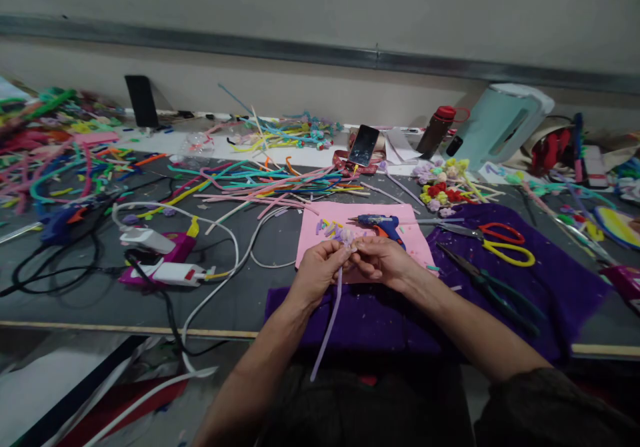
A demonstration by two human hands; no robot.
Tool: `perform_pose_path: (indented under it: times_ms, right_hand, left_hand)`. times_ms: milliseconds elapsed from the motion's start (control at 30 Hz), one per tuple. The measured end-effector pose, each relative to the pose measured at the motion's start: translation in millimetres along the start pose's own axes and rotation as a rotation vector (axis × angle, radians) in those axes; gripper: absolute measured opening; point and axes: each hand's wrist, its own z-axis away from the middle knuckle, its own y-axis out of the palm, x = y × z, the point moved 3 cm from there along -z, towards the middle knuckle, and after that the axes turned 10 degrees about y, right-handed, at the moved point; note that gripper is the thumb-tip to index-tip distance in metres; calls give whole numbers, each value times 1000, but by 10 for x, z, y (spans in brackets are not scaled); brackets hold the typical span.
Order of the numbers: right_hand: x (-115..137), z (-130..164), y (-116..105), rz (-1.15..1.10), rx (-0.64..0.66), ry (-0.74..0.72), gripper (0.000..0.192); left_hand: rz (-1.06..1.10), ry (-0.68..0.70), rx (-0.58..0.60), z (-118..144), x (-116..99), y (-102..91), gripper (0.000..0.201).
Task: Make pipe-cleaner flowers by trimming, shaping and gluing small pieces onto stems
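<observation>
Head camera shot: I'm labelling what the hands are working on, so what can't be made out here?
- The small pale piece at the top of the lilac pipe cleaner: too small, and half covered by the fingertips of the left hand and right hand, to tell its shape.
- Exact grip of each finger: blurred and overlapping.
- Glue gun: its cord is not traceable.
- Table's right end: cut off by the frame edge.

No readable text, label, brand or number anywhere; phone screen (363,144) dark, unmarked
</observation>
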Motion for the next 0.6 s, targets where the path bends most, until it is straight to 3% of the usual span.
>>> perform_pose_path:
  times_ms: [267,500,600]
  right_hand:
    - [-8,0,-19,23,32,14,21]
    - [135,128,60,256,-226,-252,20]
    - [173,178,90,383,-260,-373,16]
  left_hand:
    - [24,-31,47,4,14,-7,31]
    - [200,-141,98,-19,28,-8,31]
    - [271,-170,113,-24,12,0,30]
